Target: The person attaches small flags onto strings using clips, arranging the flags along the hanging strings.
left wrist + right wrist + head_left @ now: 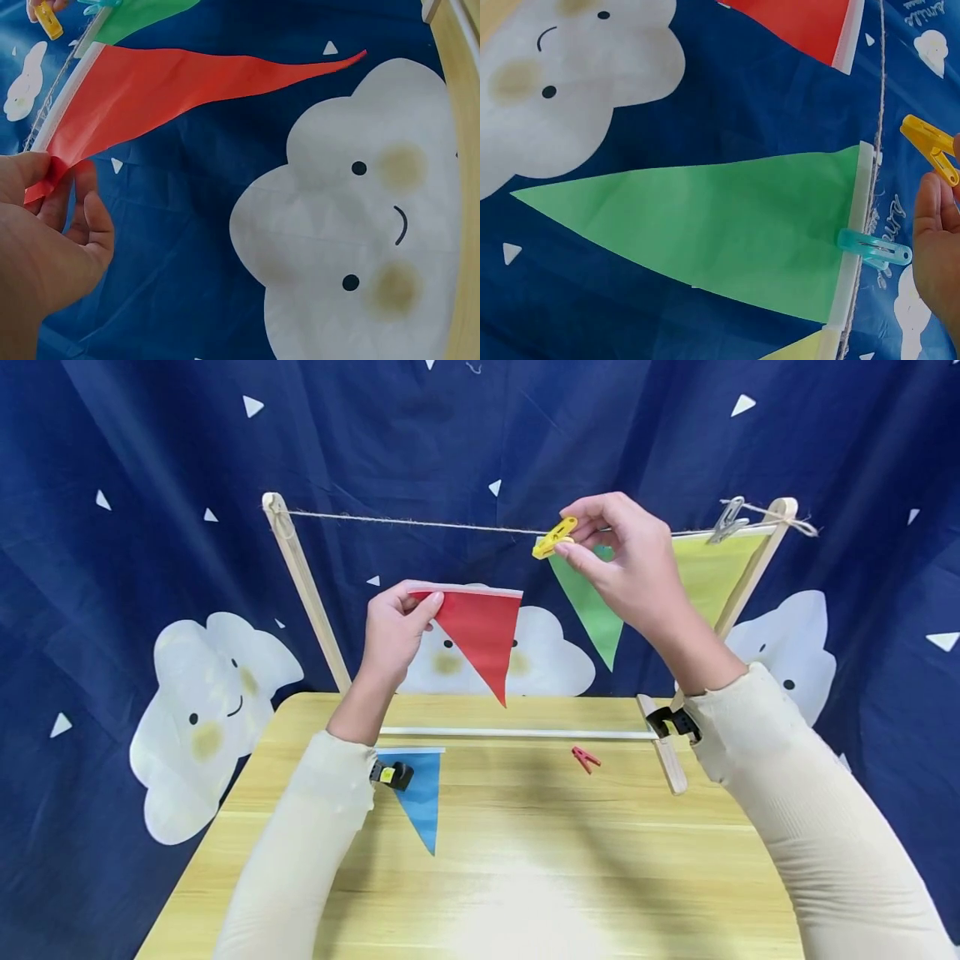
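Note:
My left hand (pixel 393 631) pinches the upper left corner of a red triangular flag (pixel 480 631), held up below the twine line (pixel 412 522); thumb and fingers (pixel 34 176) show on the same red flag (pixel 187 82) in the left wrist view. My right hand (pixel 626 560) pinches a yellow clothespin (pixel 555 537) at the twine, by the top left corner of the green flag (pixel 596 606). The right wrist view shows the yellow clothespin (pixel 932 148) beside the twine (pixel 877 112), and a light blue clothespin (pixel 874 250) clipping the green flag (pixel 720 225) to it.
A yellow flag (pixel 712 578) hangs at the right under a metal clip (pixel 727 518). The wooden frame (pixel 303 581) stands on a wooden table (pixel 525 877). A blue flag (pixel 420 789) and a red clothespin (pixel 585 758) lie on the table. A dark blue cloud-print cloth (pixel 150 568) hangs behind.

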{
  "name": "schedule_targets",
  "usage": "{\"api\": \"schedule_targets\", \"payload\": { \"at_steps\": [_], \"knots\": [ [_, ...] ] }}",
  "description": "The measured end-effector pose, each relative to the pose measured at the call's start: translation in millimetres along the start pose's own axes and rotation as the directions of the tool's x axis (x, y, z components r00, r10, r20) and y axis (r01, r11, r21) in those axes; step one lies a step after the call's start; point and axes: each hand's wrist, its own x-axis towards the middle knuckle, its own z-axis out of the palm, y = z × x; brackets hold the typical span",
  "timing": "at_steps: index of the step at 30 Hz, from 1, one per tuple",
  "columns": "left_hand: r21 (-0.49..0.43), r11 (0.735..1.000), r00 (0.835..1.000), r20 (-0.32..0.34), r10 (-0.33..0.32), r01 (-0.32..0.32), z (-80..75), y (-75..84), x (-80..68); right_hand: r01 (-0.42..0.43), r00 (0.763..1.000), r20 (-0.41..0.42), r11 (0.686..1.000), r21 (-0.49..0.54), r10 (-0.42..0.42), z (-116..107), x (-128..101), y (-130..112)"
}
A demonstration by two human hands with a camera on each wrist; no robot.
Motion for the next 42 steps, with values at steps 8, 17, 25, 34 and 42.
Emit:
{"api": "schedule_targets", "payload": {
  "at_steps": [8, 17, 25, 34, 42],
  "knots": [
    [0.018, 1.000, 1.000, -0.013, -0.001, 0.001, 1.5, 9.2, 7.8, 0.003, 0.999, 0.046, 0.999, -0.050, 0.000, -1.8, 17.4, -4.6],
    [-0.012, 1.000, 1.000, -0.008, -0.024, 0.024, 10.1, 19.9, 19.9, -0.039, 0.990, 0.128, 0.992, -0.121, 0.055, -3.4, 39.1, -7.6],
    [-0.023, 0.997, 0.998, -0.008, -0.069, 0.069, 16.6, 24.9, 28.2, -0.038, 0.979, 0.194, 0.988, -0.153, 0.068, -3.0, 52.2, -7.6],
    [-0.021, 0.998, 0.998, -0.012, -0.062, 0.062, 21.2, 32.1, 35.2, -0.037, 0.968, 0.235, 0.976, -0.216, 0.088, -6.5, 63.7, -10.5],
    [-0.029, 0.997, 0.997, -0.014, -0.072, 0.072, 24.1, 31.5, 42.0, -0.016, 0.966, 0.246, 0.969, -0.246, 0.078, -0.4, 73.3, -19.0]
  ]
}}
